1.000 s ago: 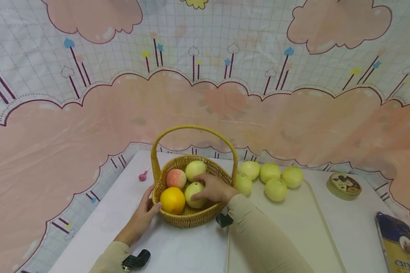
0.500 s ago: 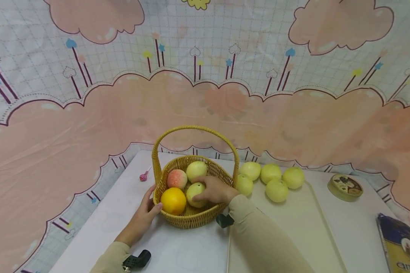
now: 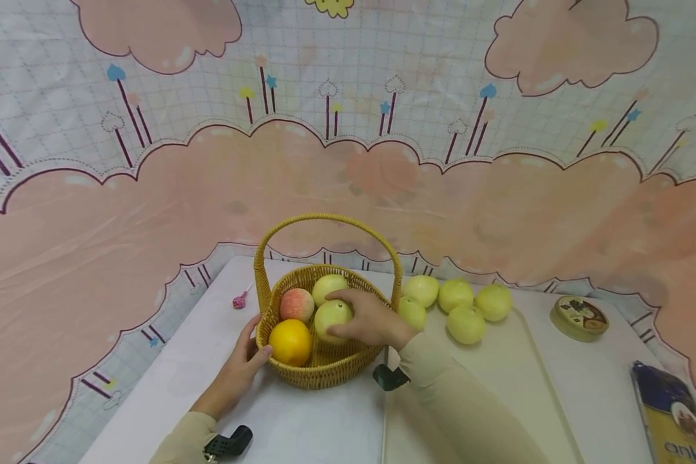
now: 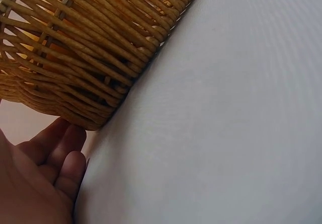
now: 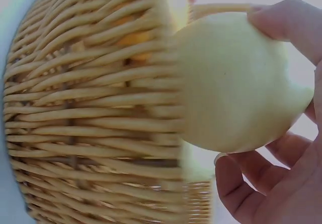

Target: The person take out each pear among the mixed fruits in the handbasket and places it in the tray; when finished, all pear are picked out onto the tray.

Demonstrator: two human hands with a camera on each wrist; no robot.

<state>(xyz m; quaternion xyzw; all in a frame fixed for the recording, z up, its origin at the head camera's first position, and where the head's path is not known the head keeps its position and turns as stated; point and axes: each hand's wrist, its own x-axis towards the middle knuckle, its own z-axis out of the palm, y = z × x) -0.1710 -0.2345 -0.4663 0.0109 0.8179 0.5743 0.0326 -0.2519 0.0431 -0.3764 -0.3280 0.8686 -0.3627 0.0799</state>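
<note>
My right hand point(image 3: 374, 317) pinches a round, pale yellow-green fruit point(image 3: 332, 320) between thumb and fingers, at the level of the basket's rim in the right wrist view. A wicker basket point(image 3: 319, 378) with a tall arched handle stands on the white table. My left hand point(image 3: 245, 361) grips its left side, thumb at the rim; its fingers point(image 4: 73, 143) reach the lower wickerwork in the left wrist view. Inside the basket lie an orange point(image 3: 290, 342), a peach point(image 3: 297, 305) and another pale fruit point(image 3: 328, 288) behind the held one.
Several more pale fruits point(image 3: 466, 323) sit on a cream tray point(image 3: 475, 386) to the right of the basket. A round tin point(image 3: 579, 318) and a blue-and-yellow packet point(image 3: 673, 412) lie further right. Left of the basket is a lollipop point(image 3: 240, 300).
My right hand has raised the pale fruit from the basket's bottom, shifting slightly up and right with it. My left hand keeps its hold on the basket.
</note>
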